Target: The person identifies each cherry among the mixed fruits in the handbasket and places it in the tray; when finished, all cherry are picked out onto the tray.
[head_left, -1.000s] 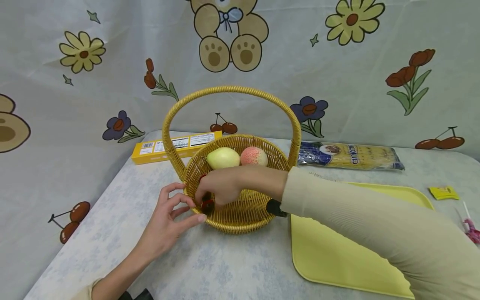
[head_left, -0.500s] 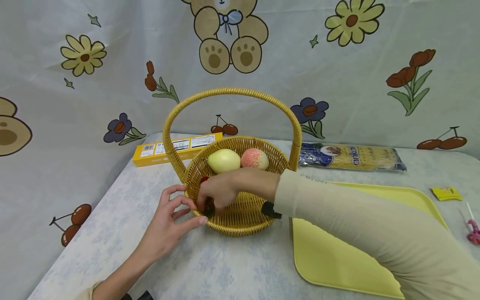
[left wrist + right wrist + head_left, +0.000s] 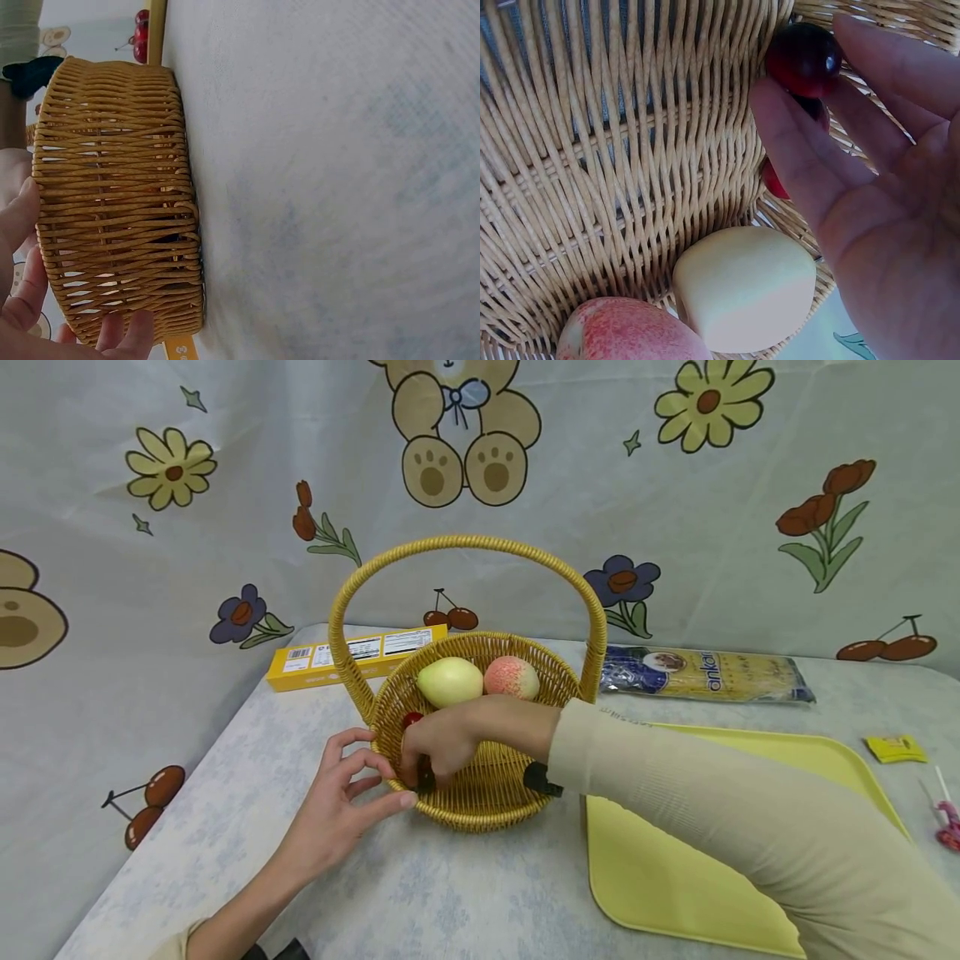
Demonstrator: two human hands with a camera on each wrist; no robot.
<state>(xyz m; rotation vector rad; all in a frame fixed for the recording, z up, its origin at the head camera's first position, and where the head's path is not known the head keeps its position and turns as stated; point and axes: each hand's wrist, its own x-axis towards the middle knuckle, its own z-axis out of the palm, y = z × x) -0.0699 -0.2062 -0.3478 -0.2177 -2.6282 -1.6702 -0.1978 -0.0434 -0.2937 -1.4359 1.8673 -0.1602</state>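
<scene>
Fruit (image 3: 804, 60) in right hand (image 3: 441, 743), left (image 3: 333, 806) on basket (image 3: 491, 785)

Cream sleeves (image 3: 675, 789) – black wrist strap (image 3: 542, 779)

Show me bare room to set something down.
Free: table in front of the basket, between left hand and yellow tray; the basket's near-right floor. Crowded: its left, with right hand and dark red fruit; its back, with pale fruit and pink fruit.

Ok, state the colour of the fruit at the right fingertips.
The fruit is dark red and blackish, clearest from the right wrist.
</scene>
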